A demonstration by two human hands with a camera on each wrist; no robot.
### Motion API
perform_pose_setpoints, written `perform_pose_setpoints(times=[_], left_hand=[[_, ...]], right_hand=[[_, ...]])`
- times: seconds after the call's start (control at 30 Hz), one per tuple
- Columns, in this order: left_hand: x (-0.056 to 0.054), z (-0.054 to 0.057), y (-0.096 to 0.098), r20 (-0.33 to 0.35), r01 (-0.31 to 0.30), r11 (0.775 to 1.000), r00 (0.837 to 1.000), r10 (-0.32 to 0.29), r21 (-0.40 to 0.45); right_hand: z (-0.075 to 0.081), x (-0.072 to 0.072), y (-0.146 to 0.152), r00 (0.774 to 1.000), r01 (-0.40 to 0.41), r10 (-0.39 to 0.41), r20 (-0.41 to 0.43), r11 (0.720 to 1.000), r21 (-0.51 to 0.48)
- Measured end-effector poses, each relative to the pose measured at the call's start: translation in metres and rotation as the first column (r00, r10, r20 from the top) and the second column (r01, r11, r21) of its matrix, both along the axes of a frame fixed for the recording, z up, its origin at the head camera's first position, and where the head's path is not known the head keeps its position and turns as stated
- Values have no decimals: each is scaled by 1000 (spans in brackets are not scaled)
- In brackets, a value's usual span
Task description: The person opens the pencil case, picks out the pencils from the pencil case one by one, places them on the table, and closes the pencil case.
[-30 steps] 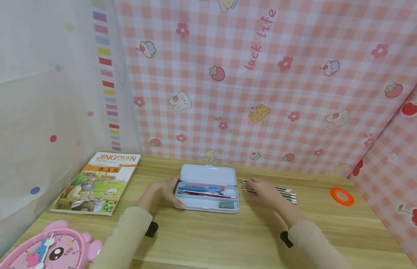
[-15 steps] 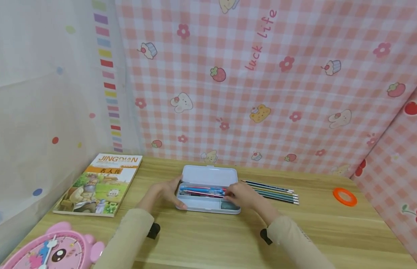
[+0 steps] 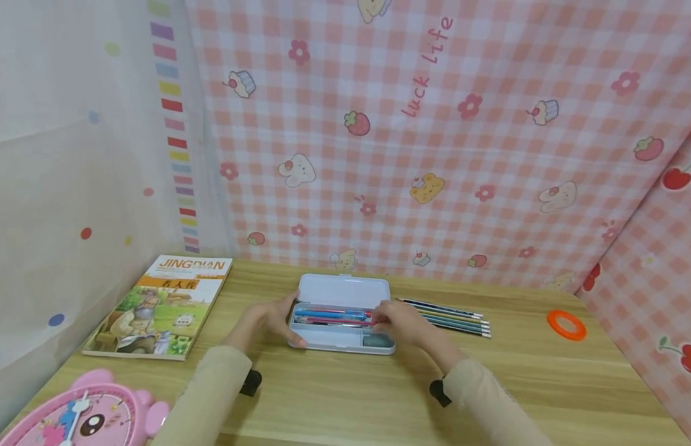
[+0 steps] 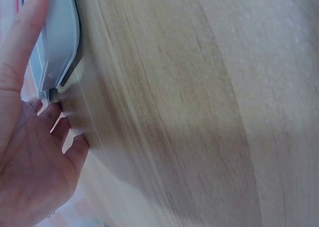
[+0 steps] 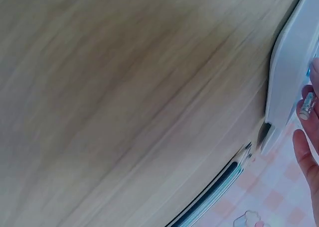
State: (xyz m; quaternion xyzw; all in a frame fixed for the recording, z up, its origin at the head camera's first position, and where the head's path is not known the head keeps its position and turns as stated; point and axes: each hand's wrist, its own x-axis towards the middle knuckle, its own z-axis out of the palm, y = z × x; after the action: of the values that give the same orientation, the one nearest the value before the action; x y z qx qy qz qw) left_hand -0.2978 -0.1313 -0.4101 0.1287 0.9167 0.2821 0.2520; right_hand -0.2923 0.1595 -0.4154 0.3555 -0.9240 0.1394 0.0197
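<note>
An open white pencil case (image 3: 328,338) lies on the table with its lid (image 3: 343,289) tipped back. My left hand (image 3: 269,319) grips its left end, thumb along the front edge and fingers round the end. At the right end my right hand (image 3: 402,322) pinches a red pencil (image 3: 345,322) near its eraser tip. That metal-banded tip of the pencil (image 5: 307,106) shows between the fingers in the right wrist view. A blue pen (image 3: 334,314) and other writing tools lie in the back compartment. The small front-right compartment holds a dark green block (image 3: 377,341).
Several pencils (image 3: 457,321) lie side by side right of the case. Farther right is an orange ring (image 3: 566,325). A book (image 3: 161,310) lies at the left, with a pink clock (image 3: 94,415) in front of it. A checked cloth (image 3: 434,235) hangs behind the table.
My right hand has moved left from the loose pencils to the case and now pinches the red pencil there. The left hand has stayed on the case.
</note>
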Motion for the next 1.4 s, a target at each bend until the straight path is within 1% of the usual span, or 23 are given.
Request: perform_pose_setpoints(times=[0.17,0.23,0.43,0.57,0.67,0.73,0.9,1.03,1.27,1.4], left_hand=[[0,0,0,-6,6,1000,1000,-6,-2],[0,-1,0,-3,8,1000,1000,-8,-5],[-1,-1,-1,0,8,1000,1000,-8,1],[0,0,-1,13,15,1000,1000,-15,16],[0,1,-1,17,28,999,999,-28,16],[0,1,-1,15,29,999,999,-30,24],[-1,0,0,11,14,999,1000,-14,49],[-2,0,-1,1,19,999,1000,-19,37],[-2,-1,-1,-5,22,998,1000,-21,53],[-2,-1,-1,-1,23,999,1000,-23,47]], right_hand=[[5,1,16,997,-1,-1,-73,1000,-24],[7,1,24,997,16,-18,-76,1000,-28],[11,3,50,992,104,-105,-68,994,-18],[11,4,69,986,136,-137,-91,991,-18],[10,5,82,984,136,-139,-108,990,-34],[9,6,92,985,122,-128,-114,991,-60],[8,11,116,988,94,-104,-116,991,-93],[7,17,133,986,94,-105,-128,992,-85],[4,25,159,981,145,-144,-129,989,2],[1,28,169,979,167,-163,-123,986,25]])
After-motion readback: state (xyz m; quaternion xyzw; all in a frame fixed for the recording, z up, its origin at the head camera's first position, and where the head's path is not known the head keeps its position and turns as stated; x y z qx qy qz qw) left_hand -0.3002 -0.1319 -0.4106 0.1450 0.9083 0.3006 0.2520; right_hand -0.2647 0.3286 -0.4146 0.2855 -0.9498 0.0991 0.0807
